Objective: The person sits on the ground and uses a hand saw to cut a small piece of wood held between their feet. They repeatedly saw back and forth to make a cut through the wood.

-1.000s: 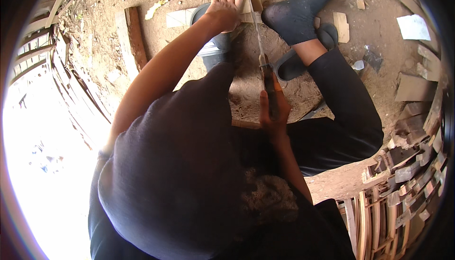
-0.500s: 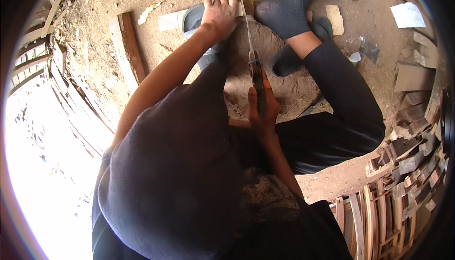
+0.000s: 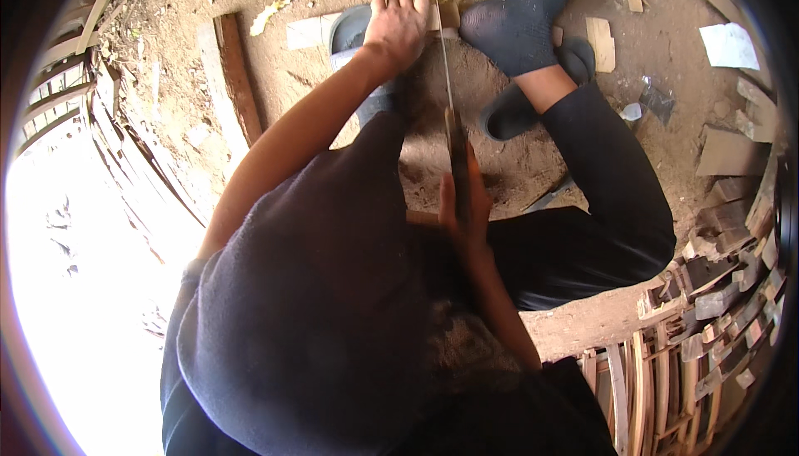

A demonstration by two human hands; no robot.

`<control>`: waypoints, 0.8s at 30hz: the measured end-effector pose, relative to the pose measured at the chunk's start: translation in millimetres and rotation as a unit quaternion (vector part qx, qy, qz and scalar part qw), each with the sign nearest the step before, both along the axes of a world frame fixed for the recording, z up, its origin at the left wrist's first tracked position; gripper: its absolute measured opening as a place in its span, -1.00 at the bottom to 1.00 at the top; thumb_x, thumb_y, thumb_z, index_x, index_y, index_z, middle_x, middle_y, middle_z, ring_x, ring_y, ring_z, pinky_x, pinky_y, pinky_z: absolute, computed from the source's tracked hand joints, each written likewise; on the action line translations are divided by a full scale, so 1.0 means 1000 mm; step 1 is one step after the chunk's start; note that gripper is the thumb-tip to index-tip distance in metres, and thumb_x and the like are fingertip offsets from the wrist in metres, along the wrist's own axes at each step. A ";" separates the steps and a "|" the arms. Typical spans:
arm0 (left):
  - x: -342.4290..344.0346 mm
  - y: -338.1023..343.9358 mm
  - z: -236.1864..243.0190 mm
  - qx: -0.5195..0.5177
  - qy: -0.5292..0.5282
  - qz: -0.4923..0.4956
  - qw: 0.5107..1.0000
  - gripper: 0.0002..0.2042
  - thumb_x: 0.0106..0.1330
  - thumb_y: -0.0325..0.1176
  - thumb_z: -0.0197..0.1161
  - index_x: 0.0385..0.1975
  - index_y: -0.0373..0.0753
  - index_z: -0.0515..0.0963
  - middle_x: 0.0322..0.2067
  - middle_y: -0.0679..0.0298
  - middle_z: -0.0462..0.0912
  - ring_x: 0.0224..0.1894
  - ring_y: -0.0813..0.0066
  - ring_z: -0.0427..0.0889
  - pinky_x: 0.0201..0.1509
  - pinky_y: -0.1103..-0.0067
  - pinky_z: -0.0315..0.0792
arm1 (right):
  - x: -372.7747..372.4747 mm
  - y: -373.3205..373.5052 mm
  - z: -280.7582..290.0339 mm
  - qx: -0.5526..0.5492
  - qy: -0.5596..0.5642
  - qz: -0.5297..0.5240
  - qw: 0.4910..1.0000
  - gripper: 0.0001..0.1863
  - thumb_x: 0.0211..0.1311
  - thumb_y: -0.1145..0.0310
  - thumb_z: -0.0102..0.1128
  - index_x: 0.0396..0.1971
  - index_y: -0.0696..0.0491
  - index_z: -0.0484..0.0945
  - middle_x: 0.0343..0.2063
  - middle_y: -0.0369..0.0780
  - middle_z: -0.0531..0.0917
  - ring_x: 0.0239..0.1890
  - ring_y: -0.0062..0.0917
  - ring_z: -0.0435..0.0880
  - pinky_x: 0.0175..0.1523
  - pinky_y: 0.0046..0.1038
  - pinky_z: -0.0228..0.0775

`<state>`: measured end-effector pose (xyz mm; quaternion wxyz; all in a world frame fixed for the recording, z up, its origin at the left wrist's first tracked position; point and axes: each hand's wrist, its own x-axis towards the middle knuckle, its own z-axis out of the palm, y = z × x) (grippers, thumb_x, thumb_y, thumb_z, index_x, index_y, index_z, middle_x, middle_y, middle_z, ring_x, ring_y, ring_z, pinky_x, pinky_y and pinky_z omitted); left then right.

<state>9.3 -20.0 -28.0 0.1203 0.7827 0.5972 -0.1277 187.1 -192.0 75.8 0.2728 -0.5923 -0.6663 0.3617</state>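
Note:
My left hand (image 3: 399,32) grips a pale wooden strip (image 3: 306,33), with its fingers bent over the far edge. A grey slipper (image 3: 350,30) lies across the strip, just left of that hand. In my right hand (image 3: 468,202) is the dark handle of a handsaw (image 3: 448,73). Its thin blade points away from me and crosses the strip right of my left hand. A short darker end of the wood (image 3: 449,16) shows between the blade and my dark-socked foot (image 3: 520,32). Hand and handle are slightly blurred.
A thick plank (image 3: 229,81) lies on the dirt floor to the left. Beside my socked foot are a dark slipper (image 3: 506,112) and a flat wood offcut (image 3: 600,44). White paper (image 3: 729,46) lies far right, and stacked timber (image 3: 649,389) stands at lower right.
My right hand has drawn the saw slightly back toward me. The left hand keeps its hold on the strip. The whole view has shifted a little.

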 end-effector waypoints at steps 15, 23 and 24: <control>-0.002 0.001 0.003 -0.016 -0.003 0.005 1.000 -0.53 0.24 -0.05 0.17 -0.10 -0.36 0.35 -0.16 0.01 0.51 -0.02 0.10 0.52 0.10 0.18 0.26 | -0.022 0.058 0.026 -0.226 0.083 -0.039 0.970 -0.47 0.34 0.36 -0.03 0.26 0.22 0.22 0.15 0.14 0.39 0.10 -0.06 0.52 0.06 -0.23 0.44; -0.004 0.001 0.000 -0.026 -0.017 0.013 0.999 -0.50 0.25 -0.02 0.16 -0.07 -0.36 0.29 -0.15 0.00 0.51 0.00 0.07 0.52 0.15 0.18 0.25 | -0.021 0.067 0.007 -0.243 0.091 -0.047 0.965 -0.52 0.32 0.38 0.01 0.21 0.20 0.29 -0.09 0.12 0.57 -0.13 -0.13 0.67 -0.16 -0.32 0.52; -0.003 -0.003 0.002 -0.032 -0.008 0.011 0.999 -0.50 0.26 -0.02 0.15 -0.07 -0.36 0.29 -0.15 0.00 0.51 0.00 0.08 0.52 0.15 0.18 0.25 | -0.023 0.062 0.011 -0.248 0.094 -0.058 0.962 -0.53 0.34 0.36 0.00 0.20 0.21 0.30 -0.06 0.10 0.57 -0.09 -0.20 0.64 -0.10 -0.35 0.48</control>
